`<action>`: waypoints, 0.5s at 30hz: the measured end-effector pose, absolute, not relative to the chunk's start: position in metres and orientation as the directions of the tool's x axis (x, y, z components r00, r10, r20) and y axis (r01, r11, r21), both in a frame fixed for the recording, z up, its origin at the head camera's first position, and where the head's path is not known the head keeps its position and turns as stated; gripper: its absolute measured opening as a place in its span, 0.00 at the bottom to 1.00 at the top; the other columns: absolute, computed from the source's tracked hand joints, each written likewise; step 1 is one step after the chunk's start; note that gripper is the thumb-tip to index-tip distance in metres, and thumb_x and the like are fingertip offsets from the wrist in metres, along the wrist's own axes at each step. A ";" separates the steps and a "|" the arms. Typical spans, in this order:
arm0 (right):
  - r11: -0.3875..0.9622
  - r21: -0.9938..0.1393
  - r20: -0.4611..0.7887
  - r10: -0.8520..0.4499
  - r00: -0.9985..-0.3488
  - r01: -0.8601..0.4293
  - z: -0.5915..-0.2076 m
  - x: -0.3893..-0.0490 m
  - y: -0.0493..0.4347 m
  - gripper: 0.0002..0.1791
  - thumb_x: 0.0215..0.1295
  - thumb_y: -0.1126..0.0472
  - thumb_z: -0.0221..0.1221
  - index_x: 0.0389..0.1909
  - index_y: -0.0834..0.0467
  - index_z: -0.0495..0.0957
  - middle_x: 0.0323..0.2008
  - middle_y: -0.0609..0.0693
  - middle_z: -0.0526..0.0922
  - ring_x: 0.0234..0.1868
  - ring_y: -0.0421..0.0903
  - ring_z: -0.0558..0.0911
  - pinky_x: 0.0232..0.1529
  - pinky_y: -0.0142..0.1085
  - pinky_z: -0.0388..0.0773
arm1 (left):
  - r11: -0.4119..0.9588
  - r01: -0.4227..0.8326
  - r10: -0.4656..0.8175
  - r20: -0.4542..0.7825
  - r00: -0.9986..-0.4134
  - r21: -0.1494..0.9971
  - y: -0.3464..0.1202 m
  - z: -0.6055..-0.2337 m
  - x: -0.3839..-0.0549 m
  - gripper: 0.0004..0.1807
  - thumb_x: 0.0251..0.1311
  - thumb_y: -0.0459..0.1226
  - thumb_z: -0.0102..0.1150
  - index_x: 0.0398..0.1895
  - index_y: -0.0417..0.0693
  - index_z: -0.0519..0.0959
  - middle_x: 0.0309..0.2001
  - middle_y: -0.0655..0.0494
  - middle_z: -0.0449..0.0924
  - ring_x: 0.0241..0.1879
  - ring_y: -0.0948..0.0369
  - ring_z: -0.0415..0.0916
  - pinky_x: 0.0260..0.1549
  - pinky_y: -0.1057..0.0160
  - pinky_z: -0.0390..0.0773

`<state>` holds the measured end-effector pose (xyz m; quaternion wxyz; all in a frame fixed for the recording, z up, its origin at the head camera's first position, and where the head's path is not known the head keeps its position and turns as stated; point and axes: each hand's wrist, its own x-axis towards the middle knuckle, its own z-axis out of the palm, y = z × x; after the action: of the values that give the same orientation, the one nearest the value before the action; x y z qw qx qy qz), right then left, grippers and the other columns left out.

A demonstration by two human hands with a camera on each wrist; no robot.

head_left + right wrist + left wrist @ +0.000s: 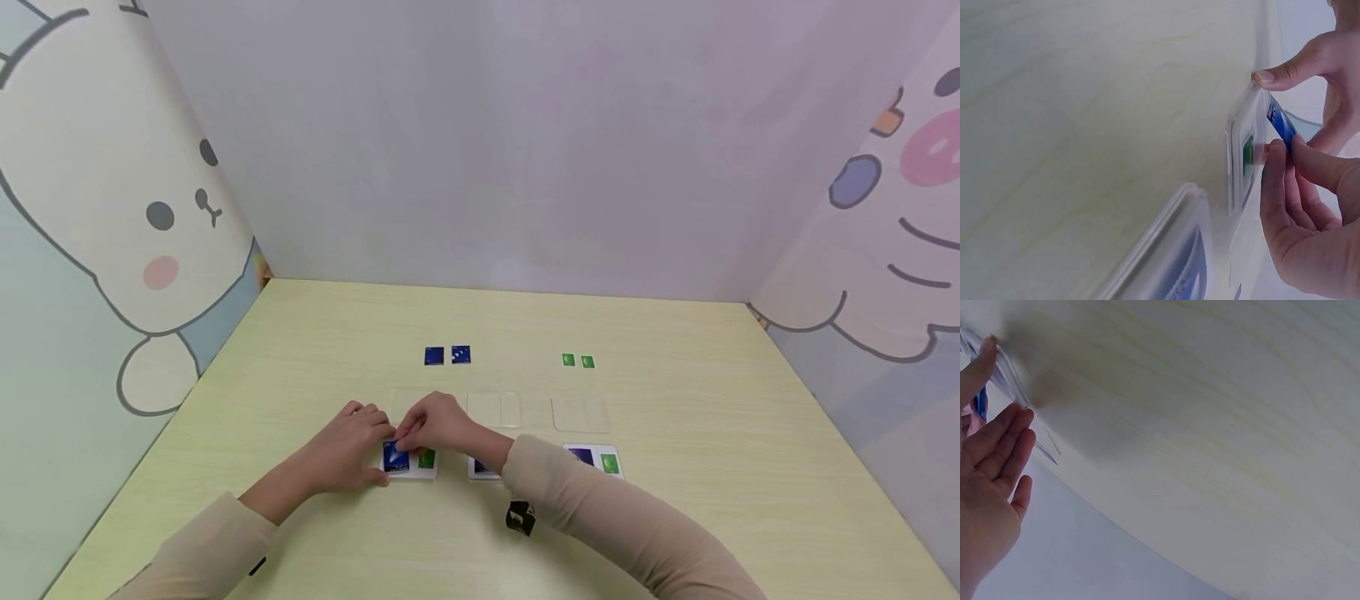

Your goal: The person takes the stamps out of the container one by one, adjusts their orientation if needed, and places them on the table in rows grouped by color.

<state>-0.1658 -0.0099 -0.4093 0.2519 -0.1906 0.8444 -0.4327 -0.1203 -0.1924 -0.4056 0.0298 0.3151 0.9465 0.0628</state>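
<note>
A flat white case with clear plastic edges [412,478] lies on the table in front of the person. My left hand [341,450] holds it by its left side, with the thumb on the near edge and the fingertips on the far edge. Above the case, my right hand [441,422] pinches a small blue picture card [1281,124] between thumb and fingers. In the right wrist view the card is tilted, its one end close to the case. A green picture piece [427,459] sits in the case's right part.
Two similar cases stand to the right: a middle one [480,477] partly under the right arm, and a right one [597,450]. Clear plastic covers [493,409] lie behind them. Farther back are two blue squares [461,355] and two small green pieces [568,360].
</note>
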 end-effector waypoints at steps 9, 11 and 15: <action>0.560 -0.829 -0.359 -0.510 -0.782 0.015 -0.403 -0.171 -0.007 0.03 0.53 0.66 0.69 0.30 0.61 0.87 0.26 0.54 0.88 0.21 0.39 0.82 0.27 0.31 0.81 | 0.801 0.580 0.590 -0.031 -0.807 0.145 -0.192 -0.404 -0.120 0.30 0.41 0.53 0.74 0.46 0.45 0.81 0.42 0.57 0.81 0.45 0.58 0.73 0.52 0.53 0.68; 0.556 -0.831 -0.371 -0.518 -0.771 0.026 -0.403 -0.173 -0.006 0.03 0.53 0.67 0.68 0.30 0.62 0.87 0.27 0.54 0.88 0.20 0.40 0.82 0.27 0.32 0.82 | 0.801 0.581 0.591 -0.030 -0.806 0.143 -0.192 -0.404 -0.120 0.30 0.42 0.53 0.74 0.45 0.45 0.81 0.42 0.56 0.81 0.45 0.58 0.73 0.52 0.53 0.68; 0.564 -0.825 -0.387 -0.533 -0.752 0.025 -0.403 -0.177 -0.004 0.03 0.53 0.67 0.68 0.30 0.62 0.87 0.27 0.54 0.88 0.20 0.40 0.82 0.27 0.32 0.82 | 0.800 0.583 0.592 -0.029 -0.805 0.139 -0.192 -0.405 -0.120 0.29 0.43 0.53 0.74 0.45 0.44 0.81 0.42 0.56 0.81 0.45 0.58 0.73 0.52 0.53 0.67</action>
<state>-0.1771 -0.0041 -0.4028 0.3166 -0.1536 0.8257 -0.4409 -0.1202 -0.1924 -0.4045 0.0355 0.3099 0.9481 0.0616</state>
